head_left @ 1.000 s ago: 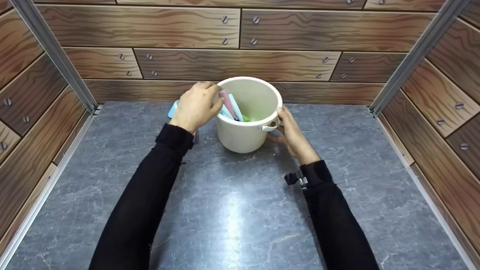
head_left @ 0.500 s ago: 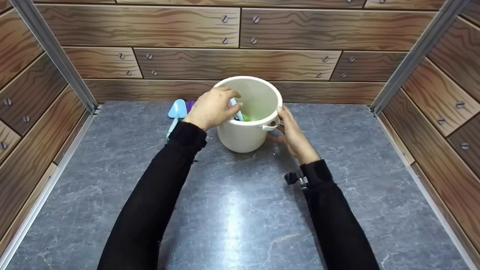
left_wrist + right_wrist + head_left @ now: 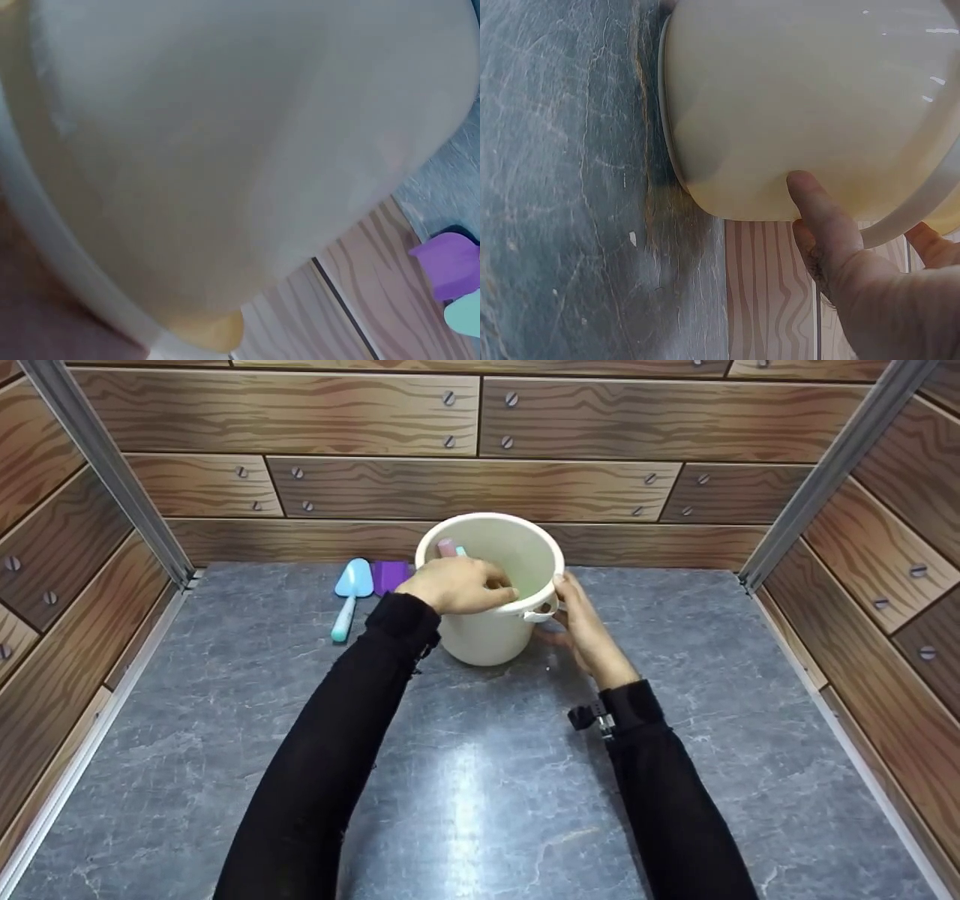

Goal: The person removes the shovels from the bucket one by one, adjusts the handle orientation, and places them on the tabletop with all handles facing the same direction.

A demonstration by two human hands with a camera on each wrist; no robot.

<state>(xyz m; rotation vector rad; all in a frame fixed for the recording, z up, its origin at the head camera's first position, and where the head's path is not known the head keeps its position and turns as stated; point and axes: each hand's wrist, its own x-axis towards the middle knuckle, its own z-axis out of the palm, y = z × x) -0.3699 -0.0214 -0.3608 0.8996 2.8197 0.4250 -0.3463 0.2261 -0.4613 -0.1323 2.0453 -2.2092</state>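
Observation:
A cream plastic bucket (image 3: 495, 630) stands upright at the back middle of the grey table (image 3: 465, 780). My left hand (image 3: 480, 585) reaches over its near rim, with the fingers curled down inside; what they touch is hidden. Pink and light-blue handle tips (image 3: 448, 547) stick up inside the bucket just behind that hand. My right hand (image 3: 571, 601) holds the bucket's right side at the handle lug (image 3: 541, 613). In the right wrist view the thumb (image 3: 810, 202) presses on the bucket wall (image 3: 795, 97). The left wrist view is filled by the bucket wall (image 3: 225, 150).
A light-blue trowel (image 3: 351, 594) and a purple piece (image 3: 390, 576) lie on the table left of the bucket; both also show in the left wrist view, the purple piece (image 3: 450, 264) and the trowel (image 3: 466, 319). Wood-pattern walls (image 3: 480, 487) close in the back and both sides.
My left hand has moved right from the bucket's left rim and dipped into the bucket. This uncovered the trowel and the purple piece. The right hand and the bucket have stayed put.

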